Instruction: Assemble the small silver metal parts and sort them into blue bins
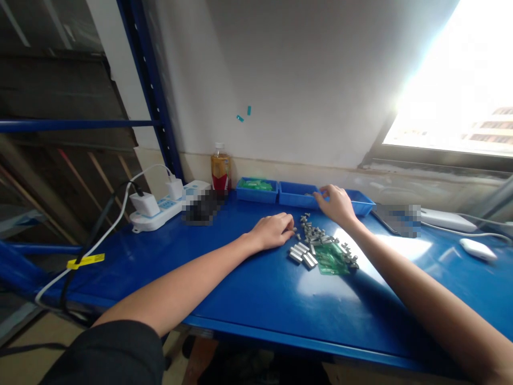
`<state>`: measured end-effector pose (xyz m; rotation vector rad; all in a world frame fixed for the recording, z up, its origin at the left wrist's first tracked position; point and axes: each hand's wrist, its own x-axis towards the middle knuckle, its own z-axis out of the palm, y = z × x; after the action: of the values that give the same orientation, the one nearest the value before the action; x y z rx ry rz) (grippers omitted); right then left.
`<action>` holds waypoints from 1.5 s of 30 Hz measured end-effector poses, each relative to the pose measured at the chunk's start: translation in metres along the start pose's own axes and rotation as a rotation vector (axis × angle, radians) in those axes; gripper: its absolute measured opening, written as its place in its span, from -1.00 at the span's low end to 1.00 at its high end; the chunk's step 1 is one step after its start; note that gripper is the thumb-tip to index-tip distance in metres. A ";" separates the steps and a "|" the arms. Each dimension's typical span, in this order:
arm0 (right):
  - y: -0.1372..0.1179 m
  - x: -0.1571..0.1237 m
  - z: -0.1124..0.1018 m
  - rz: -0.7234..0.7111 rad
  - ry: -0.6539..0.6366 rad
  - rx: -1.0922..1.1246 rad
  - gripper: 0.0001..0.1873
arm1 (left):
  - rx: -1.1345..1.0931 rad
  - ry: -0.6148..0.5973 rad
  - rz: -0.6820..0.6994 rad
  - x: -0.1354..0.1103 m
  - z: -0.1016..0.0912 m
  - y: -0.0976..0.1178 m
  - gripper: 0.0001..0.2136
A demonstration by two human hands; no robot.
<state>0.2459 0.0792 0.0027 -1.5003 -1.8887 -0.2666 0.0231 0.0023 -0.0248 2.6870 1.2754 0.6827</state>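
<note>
My left hand (274, 231) rests on the blue table with its fingers curled together, at the left edge of a pile of small metal screws (316, 234). A small metal piece shows at its fingertips, too small to tell apart from the loose screws. My right hand (337, 204) is over the blue bins, thumb and fingers a little apart, by the right end of the middle bin (296, 198). I see nothing between them. Below the pile lie several silver metal standoffs (303, 255) beside a green plastic bag (332, 261) with parts in it.
The left bin (257, 193) holds green bags; the right bin (360, 202) is partly behind my hand. A drink bottle (220, 170) and a power strip (168, 206) with cables stand at left. A white charging case (477, 249) and white power bank (448, 219) lie at right.
</note>
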 end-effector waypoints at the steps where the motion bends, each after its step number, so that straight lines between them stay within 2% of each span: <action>1: -0.003 -0.012 -0.006 -0.073 -0.003 0.024 -0.71 | -0.002 0.014 -0.012 0.000 0.001 0.000 -0.88; 6: -0.024 -0.063 -0.022 -0.336 -0.152 0.121 -0.77 | -0.118 0.047 -0.015 0.001 0.000 -0.001 -0.92; 10: -0.040 -0.071 -0.015 -0.423 -0.237 0.152 -0.82 | -0.227 0.094 -0.011 0.001 -0.001 -0.002 -0.94; 19: -0.045 -0.073 -0.018 -0.446 -0.211 0.198 -0.95 | -0.351 0.102 0.063 0.002 0.002 -0.004 -0.95; 22: -0.047 -0.076 -0.018 -0.453 -0.210 0.175 -0.85 | -0.367 0.115 0.058 0.002 0.001 -0.003 -0.93; 26: -0.049 -0.077 -0.019 -0.485 -0.203 0.117 -0.89 | -0.377 0.140 0.032 0.002 0.000 -0.002 -0.92; 29: -0.050 -0.076 -0.020 -0.458 -0.170 0.103 -0.92 | -0.396 0.133 0.058 0.002 -0.001 0.000 -0.87; 34: -0.049 -0.075 -0.019 -0.378 -0.143 0.164 -0.86 | -0.383 0.111 0.101 0.000 -0.001 0.001 -0.75; 39: -0.049 -0.075 -0.017 -0.393 -0.177 0.233 -0.83 | -0.317 0.138 0.081 0.002 0.000 0.000 -0.84; 41: -0.049 -0.075 -0.017 -0.385 -0.166 0.238 -0.90 | -0.305 0.155 0.084 0.002 -0.001 0.000 -0.83; 45: -0.051 -0.078 -0.020 -0.421 -0.133 0.208 -0.82 | -0.301 0.134 0.080 0.001 -0.002 0.002 -0.76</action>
<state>0.2135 -0.0081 -0.0184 -0.9962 -2.2549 -0.1556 0.0239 0.0018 -0.0217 2.4912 1.0004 0.9923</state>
